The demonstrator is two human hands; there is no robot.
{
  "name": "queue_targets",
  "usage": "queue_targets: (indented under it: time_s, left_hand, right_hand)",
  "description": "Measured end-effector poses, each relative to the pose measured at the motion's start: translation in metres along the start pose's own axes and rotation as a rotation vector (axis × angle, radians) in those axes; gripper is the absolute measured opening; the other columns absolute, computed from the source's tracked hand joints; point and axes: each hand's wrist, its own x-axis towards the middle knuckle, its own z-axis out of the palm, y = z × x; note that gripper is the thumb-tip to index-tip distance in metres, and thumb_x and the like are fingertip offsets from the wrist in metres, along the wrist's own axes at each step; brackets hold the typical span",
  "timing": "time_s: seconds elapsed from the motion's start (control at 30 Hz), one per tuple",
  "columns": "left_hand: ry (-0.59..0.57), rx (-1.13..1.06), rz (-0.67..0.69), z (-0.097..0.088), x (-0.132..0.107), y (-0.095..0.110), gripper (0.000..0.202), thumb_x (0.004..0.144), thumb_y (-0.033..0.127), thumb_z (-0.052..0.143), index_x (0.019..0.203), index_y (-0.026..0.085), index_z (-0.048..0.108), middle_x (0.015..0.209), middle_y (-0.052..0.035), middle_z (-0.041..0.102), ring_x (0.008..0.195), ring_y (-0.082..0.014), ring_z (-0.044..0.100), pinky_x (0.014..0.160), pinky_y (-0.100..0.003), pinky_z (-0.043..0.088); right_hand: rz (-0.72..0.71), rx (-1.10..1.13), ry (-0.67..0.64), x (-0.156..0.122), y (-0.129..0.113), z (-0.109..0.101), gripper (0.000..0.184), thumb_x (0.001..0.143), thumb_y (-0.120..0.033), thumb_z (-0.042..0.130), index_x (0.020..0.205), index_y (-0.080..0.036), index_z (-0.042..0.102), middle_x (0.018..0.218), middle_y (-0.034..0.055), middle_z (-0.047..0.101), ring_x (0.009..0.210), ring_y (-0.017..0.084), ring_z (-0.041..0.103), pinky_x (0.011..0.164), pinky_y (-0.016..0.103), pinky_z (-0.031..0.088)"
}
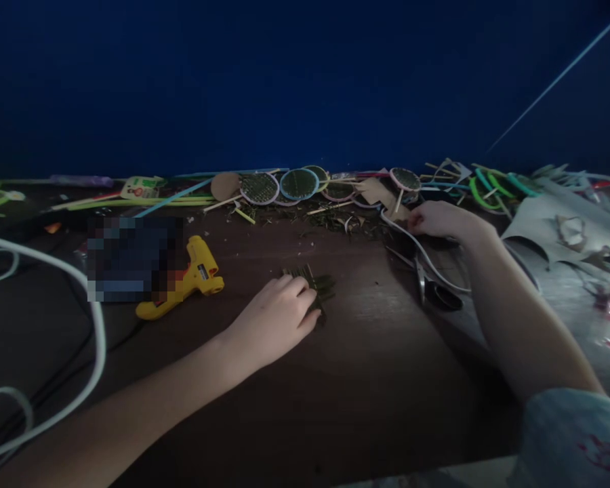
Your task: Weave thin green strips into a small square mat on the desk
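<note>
In the middle of the dark table, my left hand (279, 318) is curled closed over a small woven piece of green leaf strips (322, 288), and covers much of it. Farther right and back, my right hand (442, 220) has its fingers pinched together by a tan cardboard piece (379, 193); whatever lies between the fingertips is hidden. Just below that hand is a pair of scissors (421, 281) with dark handles, and a white cable (427, 257) runs beside it. Several round woven discs with coloured rims, such as a blue-rimmed disc (299, 184), lie along the back.
A yellow glue gun (199, 271) lies left of my left hand, beside a blurred-out dark object (132, 261). A thick white cable (99, 332) loops at the far left. Leaf scraps (330, 218) litter the back; crumpled silvery sheeting (554, 224) is at the right.
</note>
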Motion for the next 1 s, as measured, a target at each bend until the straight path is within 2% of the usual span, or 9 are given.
queue_targets:
  time_s: [0.13,0.27,0.37,0.43,0.53,0.67,0.83,0.93,1.0]
  left_hand:
    - [-0.022,-0.001,0.001,-0.002,0.001,-0.008,0.027,0.087,0.028,0.044,0.1,0.014,0.063,0.098,-0.0092,0.062,0.087,-0.0216,0.058,0.076,-0.037,0.047]
    - [-0.017,-0.026,0.01,-0.003,0.0,-0.014,0.029,0.088,0.03,0.043,0.101,0.015,0.064,0.099,-0.0087,0.062,0.088,-0.0211,0.058,0.077,-0.036,0.045]
    - [-0.037,-0.056,-0.003,-0.006,-0.001,-0.018,0.03,0.089,0.031,0.04,0.101,0.016,0.063,0.1,-0.0076,0.062,0.09,-0.0206,0.057,0.077,-0.034,0.044]
    - [-0.08,-0.083,-0.025,-0.009,-0.001,-0.02,0.033,0.09,0.034,0.037,0.103,0.017,0.062,0.103,-0.0071,0.061,0.093,-0.0204,0.057,0.078,-0.033,0.042]
    - [-0.113,-0.134,-0.064,-0.013,0.001,-0.024,0.036,0.09,0.037,0.034,0.105,0.02,0.06,0.105,-0.0058,0.061,0.094,-0.0197,0.056,0.08,-0.033,0.04]
    - [-0.063,-0.229,-0.128,-0.022,0.004,-0.03,0.035,0.089,0.038,0.033,0.102,0.023,0.062,0.104,-0.003,0.062,0.094,-0.0189,0.055,0.081,-0.031,0.039]
    - [0.084,-0.435,-0.344,-0.028,0.008,-0.042,0.03,0.087,0.035,0.037,0.097,0.023,0.063,0.101,-0.0013,0.065,0.092,-0.0178,0.058,0.078,-0.029,0.042]
    - [0.149,-0.705,-0.413,-0.024,0.011,-0.052,0.029,0.086,0.036,0.041,0.094,0.021,0.063,0.097,-0.0016,0.067,0.088,-0.0165,0.06,0.077,-0.028,0.044]
    - [0.125,-0.893,-0.424,-0.02,0.013,-0.055,0.03,0.086,0.038,0.042,0.093,0.02,0.064,0.097,-0.0023,0.067,0.089,-0.0158,0.061,0.079,-0.027,0.045]
  right_hand:
    - [-0.022,-0.065,-0.132,-0.006,-0.012,-0.007,0.009,0.064,-0.01,0.054,0.066,-0.015,0.061,0.072,0.0094,0.062,0.062,0.016,0.051,0.063,0.028,0.036]
    - [-0.011,-0.105,-0.1,-0.013,-0.024,-0.019,0.011,0.072,-0.016,0.049,0.077,-0.013,0.058,0.081,0.0114,0.061,0.069,0.015,0.051,0.066,0.028,0.036]
    - [0.058,-0.074,-0.077,-0.017,-0.027,-0.026,0.011,0.074,-0.016,0.048,0.079,-0.013,0.058,0.074,0.0079,0.062,0.066,0.013,0.054,0.066,0.025,0.038]
    - [0.112,-0.031,-0.03,-0.02,-0.026,-0.03,0.009,0.073,-0.014,0.051,0.079,-0.014,0.057,0.069,0.0049,0.061,0.063,0.012,0.054,0.063,0.025,0.038]
    - [0.108,0.02,0.157,-0.026,-0.024,-0.037,0.009,0.072,-0.016,0.055,0.08,-0.015,0.06,0.071,0.0039,0.061,0.063,0.013,0.054,0.061,0.026,0.039]
    - [-0.07,0.299,0.337,-0.039,-0.033,-0.044,0.011,0.072,-0.018,0.057,0.081,-0.014,0.062,0.074,0.006,0.062,0.066,0.012,0.055,0.065,0.028,0.042]
    - [-0.324,0.517,0.171,-0.049,-0.065,-0.035,0.019,0.073,-0.032,0.061,0.084,-0.017,0.062,0.078,0.006,0.063,0.07,0.013,0.057,0.068,0.031,0.046]
    - [-0.463,0.588,0.038,-0.052,-0.087,-0.022,0.015,0.073,-0.031,0.061,0.08,-0.018,0.06,0.074,0.0033,0.062,0.067,0.013,0.058,0.065,0.031,0.047]
    - [-0.555,0.595,-0.003,-0.056,-0.1,-0.013,0.014,0.074,-0.031,0.06,0.081,-0.019,0.06,0.074,0.0026,0.062,0.066,0.013,0.058,0.063,0.03,0.047]
